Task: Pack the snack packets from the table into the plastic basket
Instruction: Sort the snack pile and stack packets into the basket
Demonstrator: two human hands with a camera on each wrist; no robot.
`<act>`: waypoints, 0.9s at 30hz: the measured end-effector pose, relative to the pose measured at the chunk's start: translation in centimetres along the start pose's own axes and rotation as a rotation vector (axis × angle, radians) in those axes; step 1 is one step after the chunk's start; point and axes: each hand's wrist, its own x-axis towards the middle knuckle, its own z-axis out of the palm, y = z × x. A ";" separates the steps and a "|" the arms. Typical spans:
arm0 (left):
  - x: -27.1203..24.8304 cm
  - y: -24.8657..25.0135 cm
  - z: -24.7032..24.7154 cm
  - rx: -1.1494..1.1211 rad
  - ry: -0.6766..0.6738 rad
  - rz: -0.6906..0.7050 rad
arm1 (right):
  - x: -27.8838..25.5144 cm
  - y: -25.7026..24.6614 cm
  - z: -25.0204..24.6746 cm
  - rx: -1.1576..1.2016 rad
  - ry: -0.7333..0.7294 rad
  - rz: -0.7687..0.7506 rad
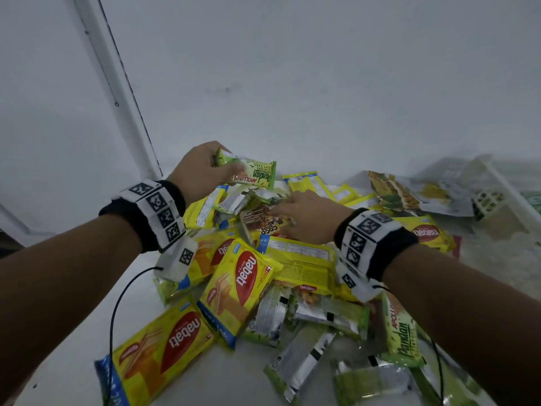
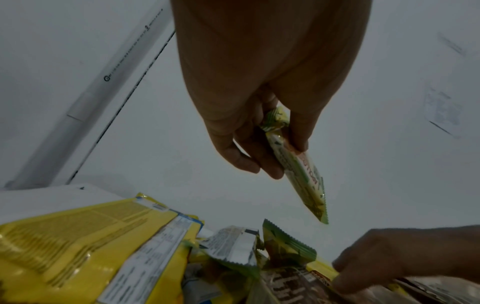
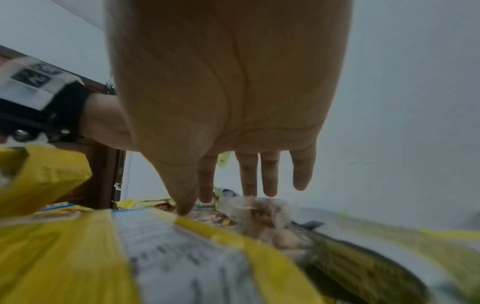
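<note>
My left hand [image 1: 225, 168] holds a green Apollo Pandan packet [image 1: 251, 172] by one end, lifted above the pile at the far left. In the left wrist view the thumb and fingers of this hand [image 2: 285, 158] pinch the packet [image 2: 303, 181], which hangs down. My right hand [image 1: 278, 210] reaches flat over the pile, fingers straight, touching a brown Coco packet [image 1: 263, 219]. The right wrist view shows the thumb [image 3: 184, 209] pressing on the pile. A white plastic basket [image 1: 509, 183] stands blurred at the far right.
Several yellow nabati wafer packets [image 1: 243, 282] and green and silver Pandan packets [image 1: 401, 332] lie heaped over the white table [image 1: 222, 376]. A large packet [image 1: 409, 194] lies by the basket. A white wall stands right behind the pile.
</note>
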 end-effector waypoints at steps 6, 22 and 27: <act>0.2 0.0 0.7 0.020 -0.002 0.021 | 0.3 1.7 0.1 0.091 -0.043 0.036; 2.2 0.7 3.5 0.015 -0.066 0.057 | -1.4 8.4 0.4 0.149 0.014 0.218; 2.2 0.9 4.1 -0.006 -0.086 0.052 | -2.0 9.4 0.0 0.117 0.056 0.252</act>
